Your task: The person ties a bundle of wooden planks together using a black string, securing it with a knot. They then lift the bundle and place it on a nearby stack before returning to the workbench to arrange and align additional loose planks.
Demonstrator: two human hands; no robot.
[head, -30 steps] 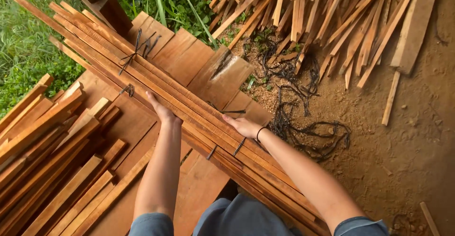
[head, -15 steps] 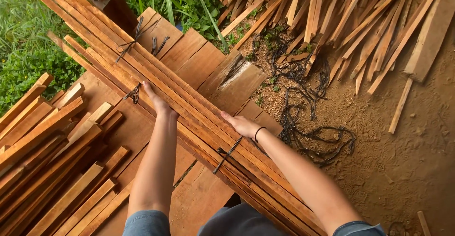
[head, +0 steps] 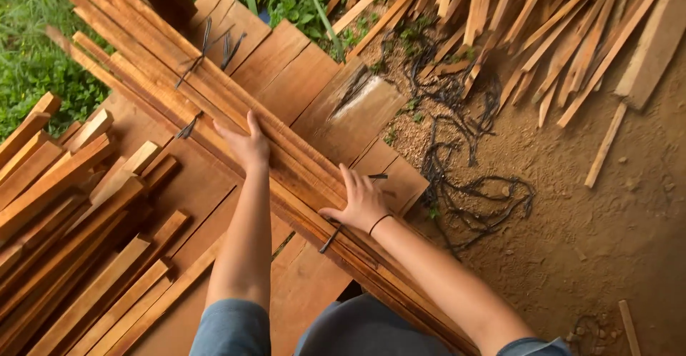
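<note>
Two bare hands are laid flat on a long bundle of slats that runs diagonally from the upper left to the lower right across a table of wide boards. The left hand is pressed on the bundle near its middle, fingers together and stretched out, palm down, nothing gripped. The right hand is set lower on the same bundle, fingers slightly spread over the top slats, thumb tucked at the near edge; a thin dark band is worn at the wrist. No slat is seen to be clamped by either hand.

The bundle is bound by dark ties at several points, one just beside the right hand. The slats are judged stiff, thin and fairly light singly, though heavy as a bundle, and likely to slide on one another between ties; the edges look rough and may splinter. The safest hold is judged to be around the whole bundle close to a tie, one hand on each side of the middle.

Loose slats are stacked to the left of the arms. More slats are heaped on bare earth at the upper right, with a tangle of dark cord beside the table. Grass is seen at the upper left
</note>
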